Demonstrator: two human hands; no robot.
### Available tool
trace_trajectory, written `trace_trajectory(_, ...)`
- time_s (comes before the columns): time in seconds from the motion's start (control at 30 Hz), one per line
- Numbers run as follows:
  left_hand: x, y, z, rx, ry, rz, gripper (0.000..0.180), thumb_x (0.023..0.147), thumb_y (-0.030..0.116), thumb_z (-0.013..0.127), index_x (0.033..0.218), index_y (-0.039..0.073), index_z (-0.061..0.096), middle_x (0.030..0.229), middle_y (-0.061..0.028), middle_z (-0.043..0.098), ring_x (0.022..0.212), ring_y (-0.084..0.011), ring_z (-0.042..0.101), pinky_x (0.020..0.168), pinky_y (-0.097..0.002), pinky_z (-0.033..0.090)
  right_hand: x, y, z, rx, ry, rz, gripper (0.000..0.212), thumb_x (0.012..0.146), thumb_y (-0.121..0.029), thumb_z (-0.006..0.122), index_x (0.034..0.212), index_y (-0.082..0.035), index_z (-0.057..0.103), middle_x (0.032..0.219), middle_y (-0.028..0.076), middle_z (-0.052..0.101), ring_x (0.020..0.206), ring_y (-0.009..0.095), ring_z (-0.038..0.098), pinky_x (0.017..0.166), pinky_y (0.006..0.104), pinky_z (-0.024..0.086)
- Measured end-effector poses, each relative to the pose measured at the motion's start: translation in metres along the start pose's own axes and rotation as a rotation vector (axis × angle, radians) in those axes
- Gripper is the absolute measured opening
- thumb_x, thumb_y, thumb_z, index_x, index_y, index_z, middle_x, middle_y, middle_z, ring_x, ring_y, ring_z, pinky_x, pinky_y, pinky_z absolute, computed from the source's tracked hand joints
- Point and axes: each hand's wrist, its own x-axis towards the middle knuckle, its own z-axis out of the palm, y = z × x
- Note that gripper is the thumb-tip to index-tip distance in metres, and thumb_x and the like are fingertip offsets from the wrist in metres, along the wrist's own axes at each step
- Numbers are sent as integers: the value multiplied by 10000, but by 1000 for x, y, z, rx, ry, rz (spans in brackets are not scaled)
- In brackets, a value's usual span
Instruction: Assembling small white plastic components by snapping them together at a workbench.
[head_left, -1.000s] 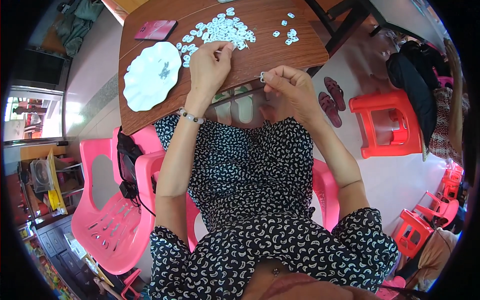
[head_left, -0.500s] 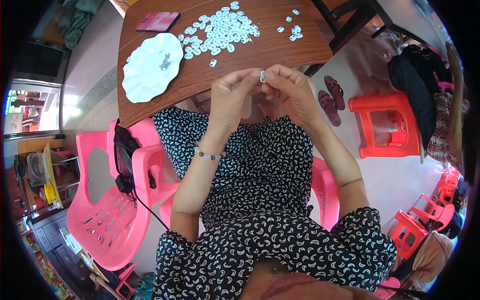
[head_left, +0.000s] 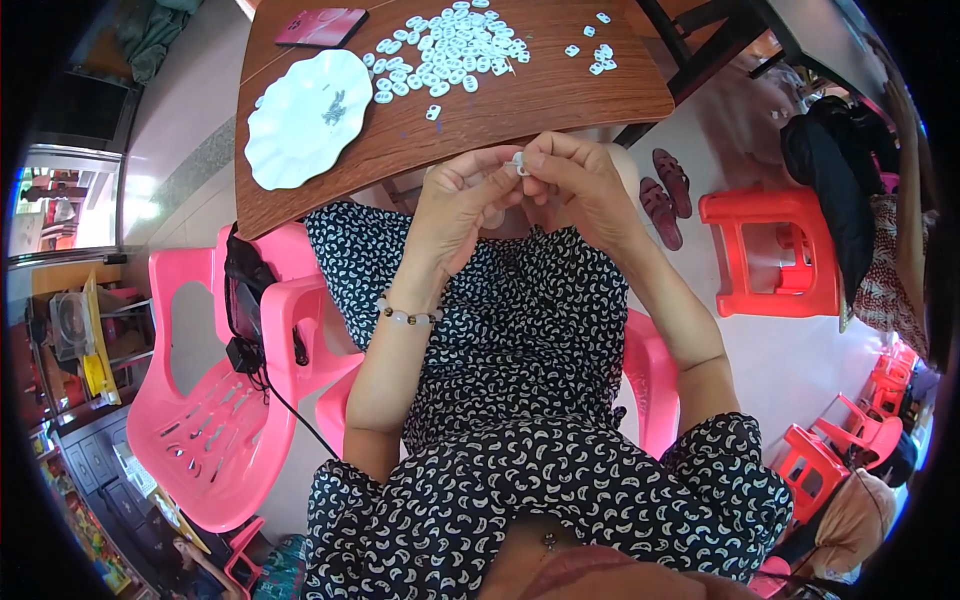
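Note:
A small white oval plastic piece with holes is held above my lap, just off the table's near edge. My right hand pinches it between thumb and fingers. My left hand is closed too, its thumb and forefinger tips meeting the piece from the left; whatever tiny thing they grip is too small to make out. On the table lies a heap of similar white pieces, with one loose piece nearer me. To its left stands a white wavy-rimmed plate bearing small grey bits.
A pink-red flat case lies at the far left of the table; several white pieces sit apart on the right. Pink chairs flank me on the left. Sandals and a red stool are to the right.
The white piece has turned slightly between my fingertips, and my left fingers have come closer against it. The table sits a little higher in the view.

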Motion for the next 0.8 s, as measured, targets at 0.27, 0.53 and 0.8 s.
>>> trace_trajectory(0.27, -7, 0, 6, 29, 89, 26, 216, 879, 79, 654, 1075, -9, 638, 817, -43, 671, 649, -69, 586, 494, -156, 351, 1, 4, 2, -31, 8, 7, 215, 898, -240, 623, 852, -31, 641, 756, 20, 633, 697, 55, 553, 647, 196, 406)
trace_trajectory(0.53, -9, -4, 5, -190, 176, 6, 222, 892, 116, 644, 1075, -11, 643, 891, -48, 673, 719, -85, 615, 590, -163, 477, 0, 2, 3, -36, 54, -11, 177, 894, -211, 617, 831, -46, 626, 721, -8, 601, 671, 41, 524, 622, 187, 403)
trace_trajectory(0.8, -12, -7, -6, -299, 101, 5, 211, 890, 128, 645, 1047, -13, 655, 913, -47, 671, 766, -96, 623, 675, -189, 518, -6, -8, 8, -292, 158, -34, 183, 869, -183, 642, 749, -51, 602, 687, -22, 567, 646, 30, 491, 601, 185, 377)
